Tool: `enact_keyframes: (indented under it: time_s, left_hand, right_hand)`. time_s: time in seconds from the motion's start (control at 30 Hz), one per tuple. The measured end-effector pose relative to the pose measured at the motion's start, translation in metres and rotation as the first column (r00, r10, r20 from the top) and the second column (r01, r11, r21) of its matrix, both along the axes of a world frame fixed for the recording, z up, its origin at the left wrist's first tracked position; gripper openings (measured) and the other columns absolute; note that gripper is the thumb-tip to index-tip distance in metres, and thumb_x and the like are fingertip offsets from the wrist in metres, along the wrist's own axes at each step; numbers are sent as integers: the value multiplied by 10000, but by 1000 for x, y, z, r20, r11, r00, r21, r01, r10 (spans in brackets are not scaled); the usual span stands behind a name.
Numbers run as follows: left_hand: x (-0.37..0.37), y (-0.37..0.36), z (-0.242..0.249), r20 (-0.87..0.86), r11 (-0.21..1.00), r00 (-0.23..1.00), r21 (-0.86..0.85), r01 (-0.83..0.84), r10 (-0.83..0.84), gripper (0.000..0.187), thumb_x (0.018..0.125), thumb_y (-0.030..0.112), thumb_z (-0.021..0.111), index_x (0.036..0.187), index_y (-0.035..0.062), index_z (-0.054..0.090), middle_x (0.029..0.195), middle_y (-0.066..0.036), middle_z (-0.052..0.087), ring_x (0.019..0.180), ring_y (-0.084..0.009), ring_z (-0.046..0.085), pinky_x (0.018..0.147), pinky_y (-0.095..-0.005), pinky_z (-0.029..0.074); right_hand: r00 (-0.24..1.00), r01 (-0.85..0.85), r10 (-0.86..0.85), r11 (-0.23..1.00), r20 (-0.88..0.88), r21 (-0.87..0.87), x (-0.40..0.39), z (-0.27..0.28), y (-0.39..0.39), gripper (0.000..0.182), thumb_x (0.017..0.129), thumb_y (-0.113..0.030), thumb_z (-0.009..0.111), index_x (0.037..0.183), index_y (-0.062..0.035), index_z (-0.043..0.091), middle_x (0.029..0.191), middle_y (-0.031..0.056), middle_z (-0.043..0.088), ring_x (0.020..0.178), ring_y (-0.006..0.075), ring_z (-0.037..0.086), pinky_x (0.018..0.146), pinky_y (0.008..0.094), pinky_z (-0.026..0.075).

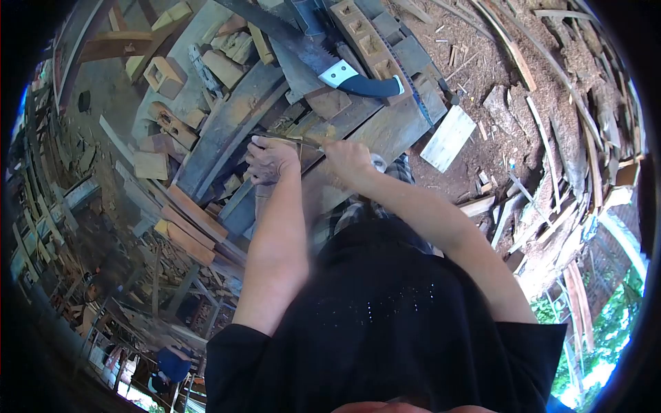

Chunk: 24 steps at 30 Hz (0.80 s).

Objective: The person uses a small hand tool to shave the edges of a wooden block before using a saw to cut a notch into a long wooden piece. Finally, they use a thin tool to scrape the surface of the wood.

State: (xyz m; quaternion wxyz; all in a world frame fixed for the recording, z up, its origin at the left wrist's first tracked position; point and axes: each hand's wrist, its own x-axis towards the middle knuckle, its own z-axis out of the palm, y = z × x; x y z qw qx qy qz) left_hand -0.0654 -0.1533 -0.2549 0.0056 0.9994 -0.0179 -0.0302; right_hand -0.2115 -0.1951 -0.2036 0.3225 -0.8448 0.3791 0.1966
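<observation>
My right hand [348, 162] is closed round the near end of a thin, dark, file-like tool [308, 143]. The tool runs left across the wooden workbench [396, 131] to my left hand [272, 162]. That hand has its fingers curled, with thumb and fingertips at the tool's far end; its exact grip is partly hidden. Small wood pieces lie just beyond the tool. Above my hands rests a handsaw [368, 85] with a black and white handle, its toothed blade pointing up and left.
A wooden block with square holes [375, 55] lies beside the saw. Left of my hands are a long dark plank [227, 131] and several wood offcuts. A pale board [447, 139] lies on the chip-strewn ground at right. Another person [172, 365] is at lower left.
</observation>
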Motion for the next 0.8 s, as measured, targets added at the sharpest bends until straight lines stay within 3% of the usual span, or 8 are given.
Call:
enact_keyframes:
  time_s: [0.13, 0.33, 0.47, 0.53, 0.73, 0.8]
  left_hand:
    - [1, -3, -1, 39, 999, 999, -32, 15, -13, 459, 973, 431, 292, 1108, 131, 612, 1094, -118, 609, 1039, -313, 544, 941, -482, 323]
    - [-1, 2, -2, 29, 999, 999, -40, 15, -14, 455, 969, 425, 293, 1066, 118, 613, 1094, -128, 605, 1025, -327, 544, 930, -490, 327]
    - [1, -4, 0, 55, 999, 998, -41, 18, -15, 448, 967, 421, 303, 1053, 116, 618, 1082, -127, 609, 1003, -324, 553, 922, -485, 332]
    - [-2, 1, -4, 72, 1000, 997, -7, 26, -25, 438, 967, 417, 314, 1038, 113, 621, 1079, -126, 610, 989, -321, 560, 910, -480, 339]
    - [-1, 0, -2, 56, 1000, 998, -19, 19, -18, 440, 969, 425, 312, 1058, 125, 621, 1082, -123, 609, 989, -323, 560, 904, -479, 342]
    - [3, -1, -3, 69, 999, 997, -24, 25, -24, 440, 970, 426, 309, 1064, 129, 619, 1084, -123, 608, 991, -321, 560, 903, -479, 344]
  right_hand:
    - [1000, 13, -13, 1000, -5, 12, -7, 28, 0, 243, 825, -132, 614, 1034, -20, 567, 881, 123, 704, 794, 270, 706, 641, 368, 564]
    - [999, -40, 37, 997, -34, -74, 11, 0, 2, 238, 810, -143, 626, 1012, -36, 555, 833, 112, 701, 794, 250, 708, 619, 367, 569]
    - [999, -40, 38, 998, -40, -55, 4, 21, -5, 242, 810, -149, 630, 1017, -43, 561, 828, 104, 702, 790, 234, 710, 615, 349, 569]
    - [999, 1, -2, 1000, -46, -30, -20, 34, -1, 258, 807, -147, 636, 1033, -49, 561, 846, 113, 702, 793, 244, 710, 613, 348, 569]
    - [1000, -7, 8, 1000, -14, 26, 13, 6, 0, 269, 826, -164, 621, 1048, -30, 550, 913, 160, 691, 860, 285, 697, 683, 387, 567]
    - [999, 20, -19, 999, -31, 49, 6, 25, 0, 274, 827, -167, 616, 1054, -29, 550, 920, 167, 690, 867, 289, 695, 696, 393, 565]
